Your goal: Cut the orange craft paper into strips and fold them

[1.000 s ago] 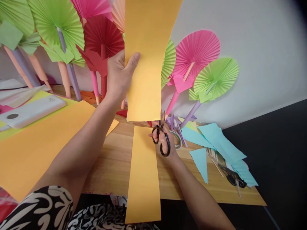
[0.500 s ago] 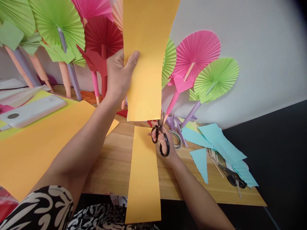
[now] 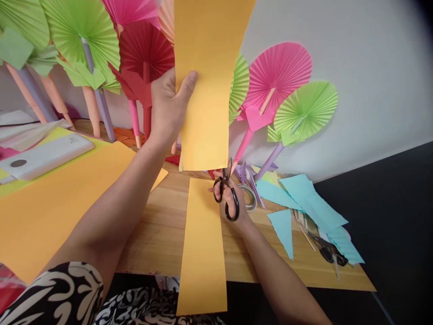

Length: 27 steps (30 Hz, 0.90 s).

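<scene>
My left hand (image 3: 171, 101) pinches the left edge of an upright yellow-orange sheet of paper (image 3: 209, 90), thumb in front and fingers hidden behind. The sheet's lower end shows more than one layer at its left corner. Below that end, my right hand (image 3: 238, 203) has its fingers through the black handles of a pair of scissors (image 3: 224, 185). Their blades point up and stand slightly apart at the sheet's lower right corner. A second yellow-orange paper strip (image 3: 204, 243) lies on the wooden table (image 3: 155, 239) under my hands and hangs over the front edge.
Pleated paper fans in green (image 3: 306, 110), pink (image 3: 280, 72) and red (image 3: 147, 54) lean along the wall. Blue paper pieces (image 3: 311, 203), a tape roll (image 3: 249, 197) and another pair of scissors (image 3: 329, 253) lie right. At left, a white device (image 3: 47, 155) rests on large paper sheets (image 3: 67, 198).
The lower end of the held sheet has shifted slightly right, and its layers look a little more spread at the lower left corner. Both hands stay almost in place.
</scene>
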Each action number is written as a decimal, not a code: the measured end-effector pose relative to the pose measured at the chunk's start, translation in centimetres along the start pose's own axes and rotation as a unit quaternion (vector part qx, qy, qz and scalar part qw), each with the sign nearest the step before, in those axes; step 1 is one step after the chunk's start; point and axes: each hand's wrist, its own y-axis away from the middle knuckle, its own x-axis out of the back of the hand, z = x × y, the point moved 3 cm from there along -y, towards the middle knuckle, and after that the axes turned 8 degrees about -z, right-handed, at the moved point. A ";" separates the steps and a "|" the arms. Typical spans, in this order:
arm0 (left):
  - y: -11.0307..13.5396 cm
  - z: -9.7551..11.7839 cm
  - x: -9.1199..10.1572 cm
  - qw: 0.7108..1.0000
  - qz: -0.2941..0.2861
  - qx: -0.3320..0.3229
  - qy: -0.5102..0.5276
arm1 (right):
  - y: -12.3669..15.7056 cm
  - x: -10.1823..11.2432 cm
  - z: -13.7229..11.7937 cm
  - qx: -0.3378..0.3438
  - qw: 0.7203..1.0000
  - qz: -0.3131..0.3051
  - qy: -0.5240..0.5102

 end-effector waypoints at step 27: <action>0.1 -0.6 0.1 1.000 -0.006 0.001 -0.008 | 0.0 0.1 0.4 -0.003 1.000 0.005 -0.009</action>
